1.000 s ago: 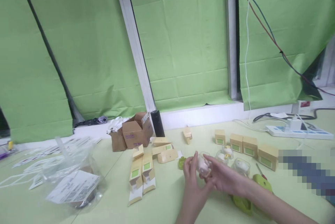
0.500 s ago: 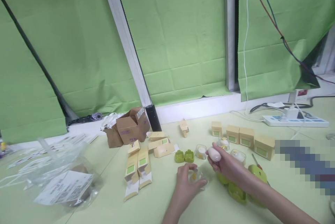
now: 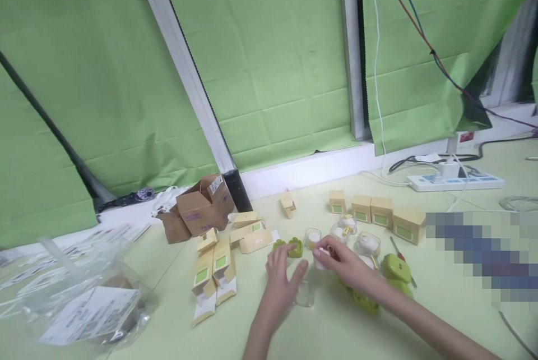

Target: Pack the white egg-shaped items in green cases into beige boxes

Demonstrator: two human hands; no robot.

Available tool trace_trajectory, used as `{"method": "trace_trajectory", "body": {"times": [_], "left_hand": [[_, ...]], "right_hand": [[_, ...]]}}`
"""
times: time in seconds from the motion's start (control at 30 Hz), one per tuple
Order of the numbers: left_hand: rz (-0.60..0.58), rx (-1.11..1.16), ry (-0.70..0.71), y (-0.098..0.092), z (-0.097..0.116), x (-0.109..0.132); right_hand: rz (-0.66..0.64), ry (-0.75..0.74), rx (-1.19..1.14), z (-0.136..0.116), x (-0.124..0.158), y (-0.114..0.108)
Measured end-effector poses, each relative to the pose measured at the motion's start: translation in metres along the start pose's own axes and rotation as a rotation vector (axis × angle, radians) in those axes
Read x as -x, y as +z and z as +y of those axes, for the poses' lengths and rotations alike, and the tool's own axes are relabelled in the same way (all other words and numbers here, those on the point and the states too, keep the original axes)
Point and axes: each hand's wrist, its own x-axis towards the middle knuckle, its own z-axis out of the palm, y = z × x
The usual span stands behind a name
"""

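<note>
My left hand [image 3: 281,277] is open, its thumb and fingers spread beside a small clear plastic box [image 3: 306,296] that stands on the table and looks empty. Between the fingertips of my right hand [image 3: 342,262] is a white egg-shaped piece [image 3: 323,260], held just above and beyond that box. Behind my left fingers sits a green two-cup holder [image 3: 296,247], partly covered. More clear boxes with white pieces inside, such as one clear box [image 3: 312,238] and another [image 3: 367,244], stand around my right hand. Green shells [image 3: 366,302] lie partly hidden under my right forearm.
Flattened cream cartons [image 3: 222,264] lie left, before an open brown box [image 3: 204,208]. Several closed cream boxes [image 3: 381,211] stand at the back right, near a power strip [image 3: 458,180]. A screwdriver [image 3: 397,249] lies by a green case [image 3: 395,268]. A plastic bag [image 3: 96,304] lies far left.
My left hand has let go of the clear box and opened beside it. My right hand has brought the white egg-shaped piece left and lower, close to the box. The view has shifted slightly.
</note>
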Motion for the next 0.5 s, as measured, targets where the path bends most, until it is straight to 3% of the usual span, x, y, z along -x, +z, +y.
{"method": "trace_trajectory", "body": {"times": [0.13, 0.2, 0.33, 0.43, 0.5], "left_hand": [[0.004, -0.137, 0.062, -0.003, -0.002, -0.036], [-0.016, -0.120, 0.074, -0.004, -0.004, -0.052], [-0.008, -0.019, 0.075, -0.005, -0.001, -0.060], [0.001, 0.108, 0.062, -0.005, 0.009, -0.048], [-0.022, 0.327, 0.025, -0.002, 0.017, -0.035]], "right_hand": [[-0.037, -0.137, 0.407, 0.010, 0.002, 0.005], [-0.076, -0.173, 0.473, 0.013, 0.005, 0.009], [-0.051, -0.144, 0.351, 0.008, 0.008, 0.005], [0.047, -0.067, 0.134, -0.004, 0.006, -0.007], [0.060, -0.079, 0.009, -0.011, 0.003, -0.015]]}}
